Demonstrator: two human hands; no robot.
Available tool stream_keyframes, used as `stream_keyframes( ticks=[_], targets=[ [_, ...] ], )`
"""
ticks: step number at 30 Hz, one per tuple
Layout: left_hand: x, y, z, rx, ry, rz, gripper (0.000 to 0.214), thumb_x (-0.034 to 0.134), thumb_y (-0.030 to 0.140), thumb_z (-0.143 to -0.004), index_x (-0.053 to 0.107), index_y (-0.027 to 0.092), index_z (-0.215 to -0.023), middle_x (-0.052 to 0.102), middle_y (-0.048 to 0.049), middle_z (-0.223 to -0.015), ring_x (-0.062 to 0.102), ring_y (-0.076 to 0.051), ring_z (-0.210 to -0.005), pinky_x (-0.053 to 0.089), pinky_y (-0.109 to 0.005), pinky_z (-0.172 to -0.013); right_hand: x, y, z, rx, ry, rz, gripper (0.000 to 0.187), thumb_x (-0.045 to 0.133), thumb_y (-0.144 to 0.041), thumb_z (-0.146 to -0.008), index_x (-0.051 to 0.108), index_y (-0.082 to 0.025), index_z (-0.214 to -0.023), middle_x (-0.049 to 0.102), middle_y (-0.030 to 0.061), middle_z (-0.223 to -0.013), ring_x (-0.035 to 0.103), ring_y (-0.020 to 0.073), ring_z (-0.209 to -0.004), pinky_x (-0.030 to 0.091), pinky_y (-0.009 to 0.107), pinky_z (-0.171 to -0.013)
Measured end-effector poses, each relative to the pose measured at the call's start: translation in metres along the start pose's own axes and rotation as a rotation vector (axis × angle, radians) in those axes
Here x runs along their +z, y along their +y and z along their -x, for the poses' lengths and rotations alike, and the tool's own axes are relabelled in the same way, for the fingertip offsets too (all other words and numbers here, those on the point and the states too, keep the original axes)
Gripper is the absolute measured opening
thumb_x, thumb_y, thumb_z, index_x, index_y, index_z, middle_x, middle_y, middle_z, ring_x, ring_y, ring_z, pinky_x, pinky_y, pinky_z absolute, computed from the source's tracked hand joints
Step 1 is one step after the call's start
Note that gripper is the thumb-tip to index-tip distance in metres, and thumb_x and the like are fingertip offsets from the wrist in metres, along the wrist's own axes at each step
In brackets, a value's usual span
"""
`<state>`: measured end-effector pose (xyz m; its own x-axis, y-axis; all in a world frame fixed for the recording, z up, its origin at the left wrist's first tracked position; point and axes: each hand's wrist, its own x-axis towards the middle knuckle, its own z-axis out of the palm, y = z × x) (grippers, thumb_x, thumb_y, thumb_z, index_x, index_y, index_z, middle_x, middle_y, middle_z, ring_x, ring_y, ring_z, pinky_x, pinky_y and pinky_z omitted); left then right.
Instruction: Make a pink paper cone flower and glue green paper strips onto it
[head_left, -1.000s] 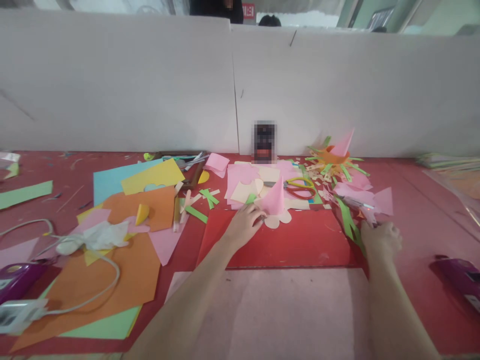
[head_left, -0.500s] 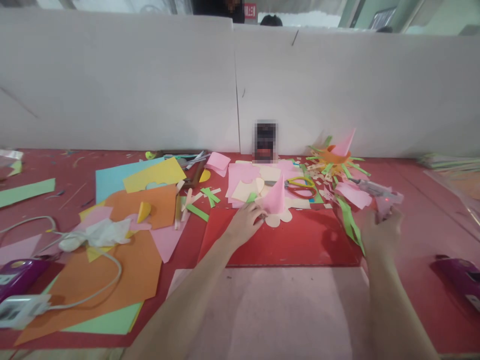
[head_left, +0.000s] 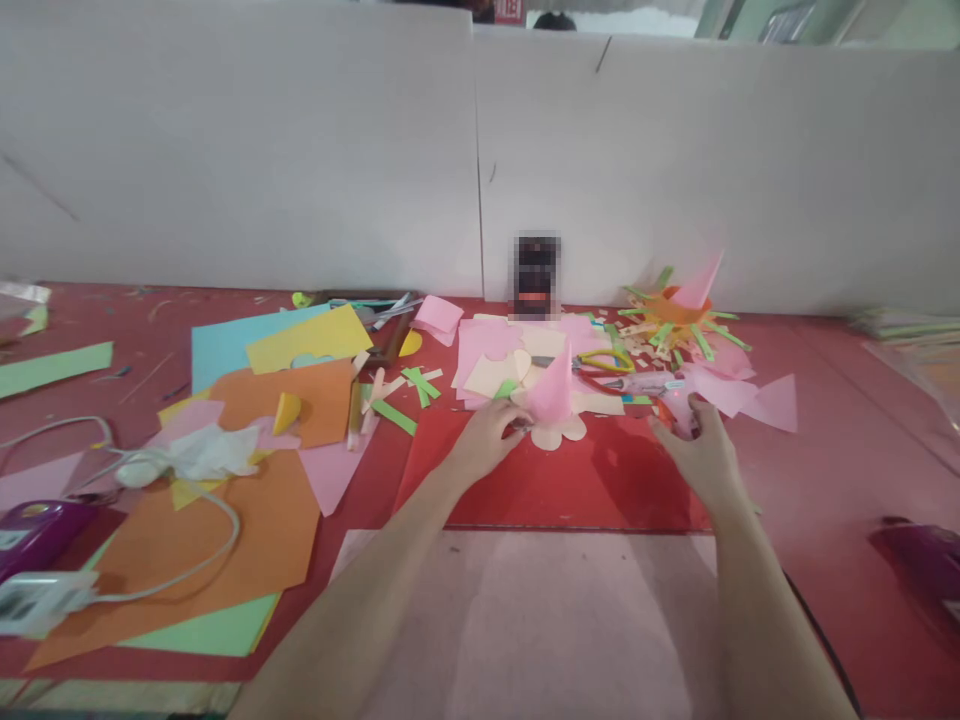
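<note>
My left hand [head_left: 486, 440] rests on the red sheet [head_left: 600, 485], its fingers pinched on the base of an upright pink paper cone [head_left: 553, 390] that stands on a cream flower-shaped cutout [head_left: 556, 433]. My right hand [head_left: 694, 445] is closed round the handle of a pale pink glue gun [head_left: 660, 388], whose nozzle points left toward the cone. Yellow-and-red scissors [head_left: 604, 368] lie just behind the gun among paper scraps.
Coloured sheets [head_left: 285, 400] cover the left of the red table. A white cable [head_left: 172, 560] and purple device [head_left: 34, 530] lie at the left, another purple device [head_left: 926, 560] at the right. An orange, green and pink paper flower [head_left: 675, 310] stands by the white partition [head_left: 300, 160].
My right hand lifted the glue gun from the scraps at the right and carried it left, nozzle toward the cone. My left hand stayed on the cone.
</note>
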<state>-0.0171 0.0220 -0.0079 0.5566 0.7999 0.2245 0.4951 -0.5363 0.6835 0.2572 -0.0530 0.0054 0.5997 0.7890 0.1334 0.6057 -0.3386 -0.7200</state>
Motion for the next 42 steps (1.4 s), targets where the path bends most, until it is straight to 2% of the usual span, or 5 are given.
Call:
stream_keyframes(
  ticks=[4, 13, 23, 30, 42],
  targets=[
    [0.0, 0.002, 0.0, -0.009, 0.01, 0.024, 0.012, 0.052, 0.013, -0.081, 0.059, 0.02, -0.087, 0.055, -0.0017, -0.092, 0.056, -0.013, -0.083, 0.048, -0.028, -0.077, 0.003, -0.005, 0.008, -0.16, -0.081, 0.085, 0.056, 0.058, -0.051, -0.063, 0.049, -0.021, -0.109, 0.058, 0.0076, -0.097, 0.056, 0.0203, -0.079, 0.041, 0.03, -0.066],
    [0.001, -0.001, 0.0, 0.004, 0.067, -0.073, 0.005, 0.057, 0.02, -0.081, 0.058, 0.02, -0.085, 0.054, -0.0016, -0.089, 0.054, -0.015, -0.085, 0.047, -0.029, -0.076, 0.015, -0.012, 0.017, -0.248, -0.23, 0.162, 0.043, 0.055, -0.047, -0.066, 0.048, -0.023, -0.1, 0.062, 0.0068, -0.092, 0.06, 0.023, -0.075, 0.042, 0.032, -0.063],
    [0.002, -0.004, -0.001, 0.008, 0.081, -0.063, 0.008, 0.059, 0.017, -0.079, 0.06, 0.02, -0.086, 0.055, -0.0012, -0.088, 0.054, -0.015, -0.085, 0.047, -0.027, -0.075, 0.022, -0.014, 0.018, -0.254, -0.249, 0.148, 0.035, 0.054, -0.043, -0.065, 0.047, -0.022, -0.091, 0.063, 0.0076, -0.086, 0.06, 0.0221, -0.07, 0.042, 0.031, -0.06],
    [0.003, -0.004, -0.001, -0.001, 0.08, -0.05, 0.007, 0.058, 0.02, -0.08, 0.06, 0.02, -0.087, 0.055, -0.0014, -0.09, 0.053, -0.015, -0.087, 0.046, -0.028, -0.077, 0.023, -0.015, 0.019, -0.252, -0.274, 0.128, 0.033, 0.055, -0.041, -0.064, 0.047, -0.023, -0.091, 0.063, 0.0089, -0.096, 0.061, 0.0218, -0.075, 0.044, 0.032, -0.064],
    [0.002, -0.002, 0.0, -0.011, 0.081, -0.054, 0.006, 0.058, 0.02, -0.08, 0.06, 0.021, -0.085, 0.055, -0.0012, -0.088, 0.054, -0.015, -0.085, 0.046, -0.028, -0.077, 0.024, -0.007, 0.015, -0.332, -0.273, 0.089, 0.029, 0.054, -0.041, -0.068, 0.047, -0.023, -0.09, 0.063, 0.0081, -0.095, 0.061, 0.0214, -0.075, 0.045, 0.033, -0.066]
  ],
)
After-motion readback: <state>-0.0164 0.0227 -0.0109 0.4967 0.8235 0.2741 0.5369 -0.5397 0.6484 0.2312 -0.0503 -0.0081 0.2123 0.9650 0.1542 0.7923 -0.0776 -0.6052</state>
